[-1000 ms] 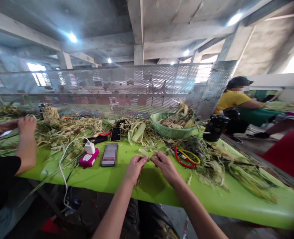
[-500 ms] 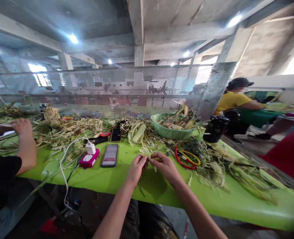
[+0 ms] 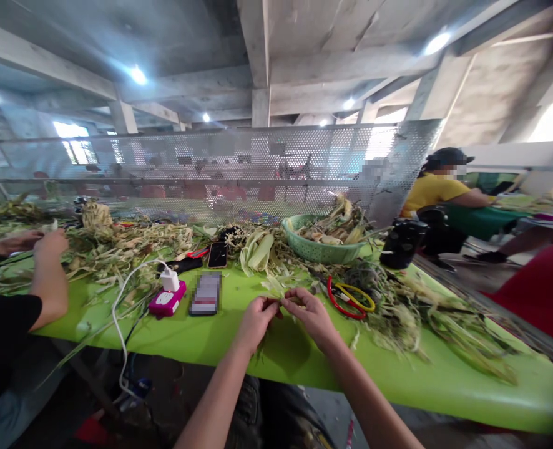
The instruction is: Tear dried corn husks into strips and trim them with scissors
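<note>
Over the near edge of a bright green table [image 3: 196, 333], my left hand [image 3: 254, 323] and my right hand [image 3: 313, 314] meet, each pinching a thin strip of corn husk [image 3: 288, 301] stretched between their fingertips. Loose husk strands hang below my left hand. Red and yellow scissors [image 3: 351, 297] lie just right of my right hand. A heap of pale green husks [image 3: 259, 248] sits beyond my hands.
A green basket [image 3: 321, 248] of husks stands behind a mesh screen [image 3: 211, 168]. Two phones [image 3: 205, 292], a pink power bank [image 3: 166, 301] with white cable and a black jug [image 3: 402, 240] lie on the table. A co-worker's hands [image 3: 47, 246] work at the left; another person [image 3: 438, 187] sits far right.
My hands have closed in on each other and dropped slightly toward the table edge. The co-worker's hands at the left have shifted over the husk pile.
</note>
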`<move>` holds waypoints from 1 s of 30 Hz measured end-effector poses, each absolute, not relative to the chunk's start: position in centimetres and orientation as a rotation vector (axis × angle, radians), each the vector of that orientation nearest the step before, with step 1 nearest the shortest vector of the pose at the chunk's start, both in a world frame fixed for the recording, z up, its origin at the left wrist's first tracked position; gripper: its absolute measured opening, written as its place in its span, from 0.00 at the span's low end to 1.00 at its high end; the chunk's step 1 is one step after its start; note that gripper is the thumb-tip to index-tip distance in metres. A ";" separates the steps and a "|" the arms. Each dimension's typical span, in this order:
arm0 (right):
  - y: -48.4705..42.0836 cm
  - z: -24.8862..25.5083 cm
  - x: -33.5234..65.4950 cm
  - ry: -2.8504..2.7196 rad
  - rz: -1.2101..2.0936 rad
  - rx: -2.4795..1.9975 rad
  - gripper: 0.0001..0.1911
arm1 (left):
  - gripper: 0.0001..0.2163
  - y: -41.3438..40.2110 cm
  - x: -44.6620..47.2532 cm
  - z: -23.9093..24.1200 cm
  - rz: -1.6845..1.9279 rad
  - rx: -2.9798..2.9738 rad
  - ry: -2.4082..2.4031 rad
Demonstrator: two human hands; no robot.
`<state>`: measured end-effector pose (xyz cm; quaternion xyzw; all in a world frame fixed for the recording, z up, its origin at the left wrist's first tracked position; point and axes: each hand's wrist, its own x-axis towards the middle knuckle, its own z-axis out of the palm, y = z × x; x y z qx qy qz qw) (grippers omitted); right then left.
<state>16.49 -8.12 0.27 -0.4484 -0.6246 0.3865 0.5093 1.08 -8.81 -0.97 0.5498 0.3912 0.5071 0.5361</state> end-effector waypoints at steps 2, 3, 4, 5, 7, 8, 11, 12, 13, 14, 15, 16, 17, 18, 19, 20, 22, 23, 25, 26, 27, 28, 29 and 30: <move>-8.0 0.1 16.5 -1.522 0.881 -1.094 0.15 | 0.10 -8.8 1.2 -0.9 1.204 1.309 0.919; -7.9 0.1 16.6 -1.520 0.883 -1.088 0.15 | 0.09 -8.8 1.2 -0.9 1.204 1.312 0.908; -7.9 0.1 16.6 -1.511 0.905 -1.078 0.14 | 0.08 -8.8 1.2 -0.9 1.209 1.315 0.897; -7.9 0.2 16.6 -1.498 0.938 -1.066 0.14 | 0.07 -8.8 1.3 -0.9 1.218 1.322 0.884; -7.9 0.4 16.7 -1.473 1.013 -1.048 0.15 | 0.06 -8.8 1.3 -0.9 1.237 1.349 0.860; -8.0 0.6 16.7 -1.460 1.050 -1.042 0.15 | 0.06 -8.8 1.3 -0.8 1.247 1.367 0.851; -8.2 0.9 16.7 -1.422 1.108 -1.029 0.16 | 0.08 -9.0 1.3 -0.7 1.251 1.383 0.822; -8.3 0.9 16.7 -1.413 1.109 -1.028 0.17 | 0.09 -9.0 1.3 -0.7 1.240 1.367 0.820; -8.4 0.9 16.6 -1.410 1.108 -1.030 0.17 | 0.11 -9.1 1.3 -0.7 1.225 1.352 0.826; -8.4 0.9 16.5 -1.417 1.108 -1.030 0.17 | 0.12 -9.2 1.3 -0.6 1.211 1.345 0.844; -8.5 0.9 16.4 -1.433 1.109 -1.025 0.18 | 0.14 -9.2 1.2 -0.6 1.204 1.346 0.873; -8.5 0.9 16.3 -1.451 1.112 -1.016 0.18 | 0.15 -9.2 1.1 -0.6 1.202 1.351 0.908; -8.5 1.0 16.2 -1.465 1.113 -1.005 0.18 | 0.16 -9.3 1.1 -0.6 1.200 1.359 0.942; -8.5 1.0 16.2 -1.473 1.110 -0.995 0.18 | 0.17 -9.3 1.0 -0.5 1.195 1.359 0.968; -8.6 1.1 16.1 -1.475 1.102 -0.986 0.17 | 0.18 -9.2 1.0 -0.5 1.186 1.349 0.983; -8.6 1.1 16.2 -1.470 1.090 -0.983 0.17 | 0.18 -9.2 0.9 -0.5 1.178 1.334 0.990; -8.6 1.2 16.2 -1.459 1.047 -0.999 0.17 | 0.18 -9.2 0.9 -0.6 1.181 1.309 0.990; -8.6 1.3 16.2 -1.462 1.018 -1.014 0.18 | 0.18 -9.1 0.8 -0.6 1.194 1.299 0.990; -8.6 1.2 16.2 -1.483 0.975 -1.047 0.18 | 0.18 -9.1 0.7 -0.6 1.229 1.294 0.988; -8.6 1.2 16.2 -1.498 0.971 -1.055 0.18 | 0.18 -9.1 0.7 -0.6 1.241 1.297 0.985; -8.5 1.1 16.2 -1.512 0.972 -1.056 0.18 | 0.17 -9.1 0.8 -0.6 1.246 1.307 0.978; -8.5 1.0 16.3 -1.524 0.972 -1.050 0.18 | 0.17 -9.1 0.8 -0.6 1.249 1.324 0.969; -8.4 0.9 16.3 -1.529 0.962 -1.043 0.18 | 0.17 -9.1 0.8 -0.6 1.252 1.346 0.960; -8.3 0.8 16.3 -1.533 0.941 -1.040 0.18 | 0.16 -9.1 0.9 -0.7 1.258 1.369 0.952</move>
